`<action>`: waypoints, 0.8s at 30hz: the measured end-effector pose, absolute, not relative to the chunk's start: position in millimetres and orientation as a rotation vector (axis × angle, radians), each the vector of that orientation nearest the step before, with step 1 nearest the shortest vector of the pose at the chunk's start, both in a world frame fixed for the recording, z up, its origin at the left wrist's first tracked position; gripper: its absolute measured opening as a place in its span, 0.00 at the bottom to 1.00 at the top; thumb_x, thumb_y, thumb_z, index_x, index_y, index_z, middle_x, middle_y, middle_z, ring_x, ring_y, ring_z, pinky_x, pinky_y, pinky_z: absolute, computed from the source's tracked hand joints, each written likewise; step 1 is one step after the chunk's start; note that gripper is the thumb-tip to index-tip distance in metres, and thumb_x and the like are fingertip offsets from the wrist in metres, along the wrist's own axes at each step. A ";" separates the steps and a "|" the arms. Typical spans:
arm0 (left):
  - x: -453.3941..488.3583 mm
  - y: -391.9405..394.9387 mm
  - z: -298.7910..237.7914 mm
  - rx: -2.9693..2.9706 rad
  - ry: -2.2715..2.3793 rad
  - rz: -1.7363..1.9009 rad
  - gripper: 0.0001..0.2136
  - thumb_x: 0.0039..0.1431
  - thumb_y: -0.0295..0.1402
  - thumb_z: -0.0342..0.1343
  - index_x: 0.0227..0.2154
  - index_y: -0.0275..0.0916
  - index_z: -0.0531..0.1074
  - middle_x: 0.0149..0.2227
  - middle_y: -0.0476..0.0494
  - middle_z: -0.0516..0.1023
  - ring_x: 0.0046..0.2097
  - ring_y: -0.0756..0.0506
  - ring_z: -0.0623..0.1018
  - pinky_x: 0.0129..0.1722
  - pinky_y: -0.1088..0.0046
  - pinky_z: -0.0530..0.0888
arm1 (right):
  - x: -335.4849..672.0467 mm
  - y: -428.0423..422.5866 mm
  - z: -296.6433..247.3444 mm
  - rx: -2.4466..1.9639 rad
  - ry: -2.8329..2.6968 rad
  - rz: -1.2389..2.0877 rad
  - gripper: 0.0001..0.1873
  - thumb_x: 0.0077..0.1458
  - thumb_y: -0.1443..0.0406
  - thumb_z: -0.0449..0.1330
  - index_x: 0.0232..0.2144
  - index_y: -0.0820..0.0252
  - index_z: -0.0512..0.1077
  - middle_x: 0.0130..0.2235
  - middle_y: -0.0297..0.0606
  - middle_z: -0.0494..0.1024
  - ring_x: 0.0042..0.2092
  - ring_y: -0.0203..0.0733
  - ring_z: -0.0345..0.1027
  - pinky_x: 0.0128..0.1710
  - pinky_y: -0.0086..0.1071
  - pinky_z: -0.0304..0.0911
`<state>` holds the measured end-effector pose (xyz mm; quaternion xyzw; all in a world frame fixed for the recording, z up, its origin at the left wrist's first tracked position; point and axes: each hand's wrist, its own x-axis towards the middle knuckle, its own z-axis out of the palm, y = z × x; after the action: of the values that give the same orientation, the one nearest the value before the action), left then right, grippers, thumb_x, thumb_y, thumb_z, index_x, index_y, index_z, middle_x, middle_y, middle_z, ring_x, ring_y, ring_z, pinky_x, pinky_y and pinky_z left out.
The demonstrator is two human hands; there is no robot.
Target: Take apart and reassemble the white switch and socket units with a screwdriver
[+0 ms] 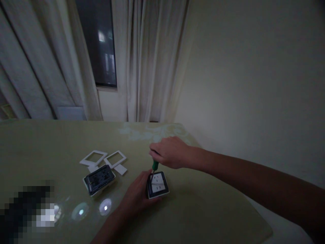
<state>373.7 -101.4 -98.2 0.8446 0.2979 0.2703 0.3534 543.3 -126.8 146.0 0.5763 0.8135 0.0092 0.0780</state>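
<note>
My left hand (137, 191) grips a wall socket (157, 184) by its left and lower edges. The socket has a white slotted face set in a dark frame, and it faces up. Closed around the handle of a green screwdriver (155, 165), my right hand (169, 152) is above the socket. The screwdriver points down and its shaft reaches the left side of the socket's face. Whether the tip sits in a screw is too small to tell.
Left of my hands lies a second socket unit (100, 179) with its dark side up. Two white frames (93, 157) and small white plates (120, 169) lie behind it. The table (203, 210) ends at a rounded corner on the right, near a wall (254, 84). Curtains (152, 61) hang behind.
</note>
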 end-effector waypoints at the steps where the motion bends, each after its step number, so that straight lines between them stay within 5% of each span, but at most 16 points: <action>1: 373.7 -101.8 -97.5 2.185 0.768 0.696 0.37 0.51 0.38 0.74 0.64 0.46 0.67 0.59 0.35 0.80 0.58 0.29 0.81 0.58 0.51 0.78 | 543.7 -128.0 145.0 1.686 2.485 -0.012 0.17 0.72 0.57 0.53 0.54 0.55 0.77 0.51 0.48 0.86 0.46 0.54 0.81 0.40 0.39 0.66; 4: 373.3 -101.9 -96.4 2.182 0.764 0.689 0.37 0.51 0.38 0.74 0.64 0.45 0.68 0.59 0.35 0.80 0.59 0.29 0.81 0.58 0.51 0.78 | 545.7 -130.7 142.4 1.681 2.545 -0.079 0.23 0.69 0.56 0.58 0.63 0.52 0.70 0.55 0.46 0.85 0.49 0.55 0.80 0.41 0.39 0.66; 8: 372.5 -100.5 -99.0 2.184 0.761 0.688 0.38 0.51 0.39 0.75 0.65 0.46 0.67 0.61 0.34 0.79 0.59 0.29 0.80 0.59 0.49 0.78 | 551.3 -133.4 137.2 1.775 2.588 -0.124 0.18 0.71 0.57 0.58 0.58 0.55 0.72 0.48 0.46 0.86 0.44 0.51 0.78 0.41 0.38 0.65; 13: 371.7 -99.6 -103.7 2.166 0.759 0.679 0.42 0.50 0.39 0.75 0.67 0.48 0.65 0.63 0.35 0.78 0.63 0.28 0.79 0.63 0.48 0.76 | 569.9 -146.6 129.6 2.019 2.892 -0.392 0.19 0.56 0.67 0.65 0.50 0.56 0.70 0.42 0.37 0.80 0.38 0.41 0.71 0.39 0.33 0.64; 17: 370.8 -101.5 -104.7 2.156 0.788 0.662 0.43 0.52 0.40 0.75 0.69 0.48 0.64 0.65 0.35 0.77 0.64 0.28 0.78 0.64 0.47 0.76 | 590.7 -159.0 117.1 2.254 3.168 -0.454 0.08 0.59 0.66 0.62 0.43 0.55 0.72 0.41 0.37 0.76 0.40 0.41 0.71 0.41 0.34 0.67; 24: 369.9 -105.0 -111.5 2.158 0.818 0.701 0.41 0.54 0.36 0.72 0.70 0.49 0.64 0.67 0.35 0.74 0.65 0.28 0.78 0.64 0.48 0.76 | 609.3 -159.3 84.5 2.506 3.244 -0.281 0.08 0.57 0.64 0.61 0.40 0.54 0.68 0.36 0.34 0.70 0.36 0.42 0.66 0.36 0.35 0.66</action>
<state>369.9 -105.0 -111.5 0.8360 0.3167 0.2714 0.3567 609.3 -159.3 84.5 0.5400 0.6990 -0.0605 -0.4649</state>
